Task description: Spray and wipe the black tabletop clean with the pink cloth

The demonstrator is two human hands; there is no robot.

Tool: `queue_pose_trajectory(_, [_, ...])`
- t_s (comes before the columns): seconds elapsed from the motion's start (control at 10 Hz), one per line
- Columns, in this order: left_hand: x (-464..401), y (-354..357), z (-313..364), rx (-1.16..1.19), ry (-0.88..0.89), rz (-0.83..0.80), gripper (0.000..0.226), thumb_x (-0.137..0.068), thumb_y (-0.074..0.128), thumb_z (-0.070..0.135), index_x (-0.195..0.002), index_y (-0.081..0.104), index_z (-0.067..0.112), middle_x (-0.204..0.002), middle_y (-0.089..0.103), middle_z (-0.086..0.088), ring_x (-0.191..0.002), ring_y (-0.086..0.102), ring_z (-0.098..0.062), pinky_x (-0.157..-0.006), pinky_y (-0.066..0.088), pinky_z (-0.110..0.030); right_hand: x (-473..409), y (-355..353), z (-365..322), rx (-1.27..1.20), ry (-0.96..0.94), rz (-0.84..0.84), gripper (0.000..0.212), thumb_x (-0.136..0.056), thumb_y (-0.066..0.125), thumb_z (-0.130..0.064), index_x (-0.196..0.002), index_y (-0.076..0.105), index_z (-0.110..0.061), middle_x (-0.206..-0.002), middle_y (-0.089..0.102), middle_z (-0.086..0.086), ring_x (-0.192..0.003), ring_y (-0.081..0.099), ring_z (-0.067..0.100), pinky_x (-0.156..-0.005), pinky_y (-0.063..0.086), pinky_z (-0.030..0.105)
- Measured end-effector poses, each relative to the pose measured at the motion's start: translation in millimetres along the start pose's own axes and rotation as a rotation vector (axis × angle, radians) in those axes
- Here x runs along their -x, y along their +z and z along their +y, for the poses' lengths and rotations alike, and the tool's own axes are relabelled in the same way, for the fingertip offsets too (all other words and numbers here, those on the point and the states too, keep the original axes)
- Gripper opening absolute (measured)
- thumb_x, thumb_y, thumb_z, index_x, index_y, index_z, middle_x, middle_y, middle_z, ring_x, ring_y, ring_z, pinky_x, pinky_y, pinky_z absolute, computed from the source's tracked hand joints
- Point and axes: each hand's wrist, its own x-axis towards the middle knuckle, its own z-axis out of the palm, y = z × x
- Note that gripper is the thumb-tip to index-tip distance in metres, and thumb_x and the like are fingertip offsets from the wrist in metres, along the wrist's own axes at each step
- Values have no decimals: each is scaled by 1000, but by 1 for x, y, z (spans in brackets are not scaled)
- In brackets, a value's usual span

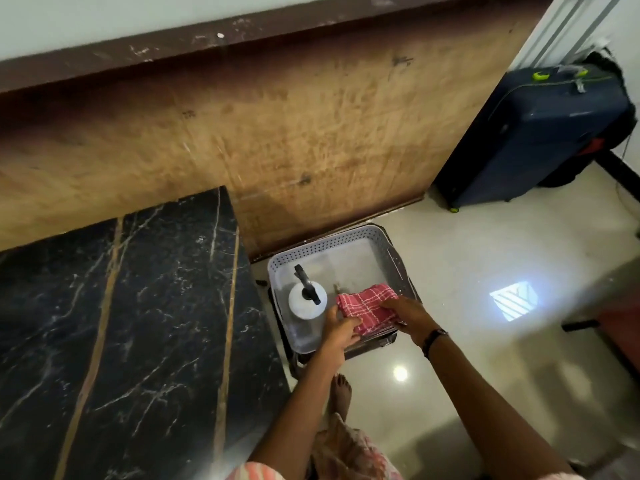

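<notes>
While the pink checked cloth [367,308] lies folded in the near right corner of the grey perforated basket [332,242], both hands are on it. The left hand [341,329] pinches its near left edge with fingers curled under the fabric; the right hand [403,311] lies over its right side, fingers bent down onto the cloth, so both appear to be grasping it. Whether the cloth is being taken out or set down cannot be told from this view; no wet streak or spray mark is evident on the black marble tabletop [121,323], though glare makes that uncertain. My judgement is that this is a cloth-handling step at the basket, not the wiping itself.

Just left of the left hand, inside the same basket, a white spray bottle [307,301] with a black trigger head stands upright, apart from the cloth and untouched. The basket sits on a low dark stand on the glossy floor, below table level.

The tabletop lies well to the left of both hands and higher. If wiping is yet to come, the next move calls for lifting cloth and bottle clear of the basket wall and carrying them left and up.

Both forearms reach forward and down, the left nearly straight ahead, the right angled inward from the right, with a dark band at the wrist.
</notes>
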Motion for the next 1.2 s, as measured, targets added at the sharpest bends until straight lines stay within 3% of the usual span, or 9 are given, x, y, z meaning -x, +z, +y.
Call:
queue_pose_trajectory(0.1, [-40,13,-2,-16,4,88,56,-88,57,-5,-137,40,16,-131,58,-13,-106,61,-25,-79,52,-32,-49,-8,5,110,18,5,10,-88,63,-7,-98,63,-6,-91,66,12,-75,62,20,-68,52,26])
queue_pose_trajectory(0.2, [-69,17,-2,-108,67,160,65,-86,61,-2,-142,36,21,-130,58,-9,-104,59,-21,-84,54,-37,-84,-9,4,235,-20,-36,32,-89,63,-13,-119,61,-3,-107,68,15,-93,65,26,-83,54,35])
queue_pose_trajectory(0.3, [-101,18,-5,-196,160,241,72,-82,69,9,-143,35,25,-131,59,-5,-116,58,-26,-97,51,-49,-120,-12,5,374,-125,-98,36,-93,60,-23,-127,57,-12,-118,65,13,-107,62,27,-96,50,44])
queue_pose_trajectory(0.4, [-121,17,-11,-325,206,283,70,-85,69,18,-144,32,22,-130,58,-3,-116,58,-24,-101,48,-44,-142,-15,15,547,-192,-103,33,-96,54,-14,-128,55,-14,-124,62,13,-113,59,31,-99,48,47])
queue_pose_trajectory(0.6, [-136,11,-37,-667,223,249,54,-89,57,4,-139,43,17,-135,48,-14,-123,52,-31,-102,46,-48,-152,-10,37,840,-401,-38,44,-93,52,-2,-136,47,-7,-130,51,22,-113,56,36,-97,47,41])
queue_pose_trajectory(0.8, [-131,11,-29,-779,188,144,59,-90,57,8,-145,34,9,-143,37,-17,-131,40,-33,-109,37,-44,-161,-13,40,927,-396,-99,55,-90,56,2,-141,41,-8,-136,46,21,-121,51,35,-106,40,36])
queue_pose_trajectory(0.9, [-129,8,-23,-808,181,103,60,-89,56,4,-145,34,10,-143,37,-16,-133,38,-32,-108,34,-37,-160,-16,37,932,-397,-142,56,-92,53,0,-145,36,-12,-134,46,22,-118,52,35,-108,40,40])
queue_pose_trajectory(1.0, [-121,7,-19,-777,179,78,60,-88,56,2,-143,36,9,-140,39,-16,-129,42,-32,-106,37,-38,-150,-13,32,934,-409,-127,48,-94,50,-3,-141,42,-11,-131,49,21,-113,56,35,-103,45,45])
queue_pose_trajectory(1.2, [-87,0,-21,-655,290,-48,40,-89,57,7,-128,50,11,-132,52,-9,-121,51,-25,-101,45,-42,-113,4,26,737,-490,4,22,-90,53,4,-110,64,2,-113,62,20,-100,63,31,-85,51,32])
